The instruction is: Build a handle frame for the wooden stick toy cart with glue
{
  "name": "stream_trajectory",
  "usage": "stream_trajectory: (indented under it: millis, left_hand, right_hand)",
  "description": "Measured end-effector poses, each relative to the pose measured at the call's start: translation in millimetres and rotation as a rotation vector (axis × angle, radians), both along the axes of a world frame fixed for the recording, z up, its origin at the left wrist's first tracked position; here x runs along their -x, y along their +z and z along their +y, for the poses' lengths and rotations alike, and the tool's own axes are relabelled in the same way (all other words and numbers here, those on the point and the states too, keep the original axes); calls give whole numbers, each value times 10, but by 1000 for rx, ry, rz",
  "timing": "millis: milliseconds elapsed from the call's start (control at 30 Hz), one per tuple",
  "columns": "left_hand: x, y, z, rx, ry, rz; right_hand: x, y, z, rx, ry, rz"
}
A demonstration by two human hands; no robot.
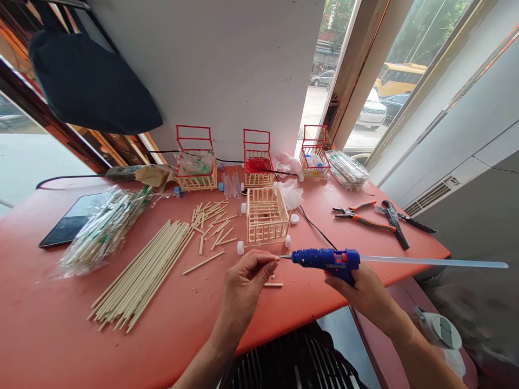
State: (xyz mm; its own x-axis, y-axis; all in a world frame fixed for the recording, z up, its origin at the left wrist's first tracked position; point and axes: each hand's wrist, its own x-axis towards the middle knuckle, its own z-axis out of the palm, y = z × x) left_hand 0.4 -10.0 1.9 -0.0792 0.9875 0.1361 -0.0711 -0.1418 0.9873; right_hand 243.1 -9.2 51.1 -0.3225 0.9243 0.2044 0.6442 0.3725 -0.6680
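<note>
Between thumb and fingertips, my left hand (247,278) pinches a small pale stick piece (277,259), mostly hidden by the fingers. My right hand (367,289) grips a blue hot glue gun (324,259) by its handle. Its metal nozzle points left and is at or very near the pinched piece. A long clear glue stick (433,261) juts from the gun's back. Just beyond my hands stands a small cart of wooden sticks (267,216) with white bottle-cap wheels. One short stick (274,284) lies beside my left hand.
Long wooden sticks (146,270) and cut short pieces (211,216) lie to the left, near a plastic-wrapped bundle (105,227) and a tablet (67,221). Red-handled carts (197,173) line the wall. Pliers (360,214) and cutters (395,221) rest at right. A black cord (316,227) crosses the table.
</note>
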Motion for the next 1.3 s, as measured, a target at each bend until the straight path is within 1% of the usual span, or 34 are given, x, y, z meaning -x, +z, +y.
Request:
stream_trajectory:
  millis: [167, 300, 500, 767, 1067, 1133, 1300]
  left_hand:
    - [-6, 18, -4, -8, -33, 19]
    - [-7, 20, -2, 0, -22, 12]
    - [-9, 14, 10, 14, 11, 13]
    - [-22, 51, -29, 39, 17, -2]
    - [-17, 96, -17, 20, 58, -133]
    - [-14, 77, -15, 16, 45, -115]
    - [-21, 22, -3, -15, 7, 41]
  right_hand:
    - [29, 17, 1, -5, -7, 8]
    - [30, 42, -12, -5, 2, -11]
    - [10, 65, -22, -47, -10, -48]
    - [14, 125, -52, -42, -6, -84]
    - [-16, 103, -14, -12, 8, -75]
    - [5, 112, 4, -9, 11, -48]
    - [73, 162, 21, 32, -5, 74]
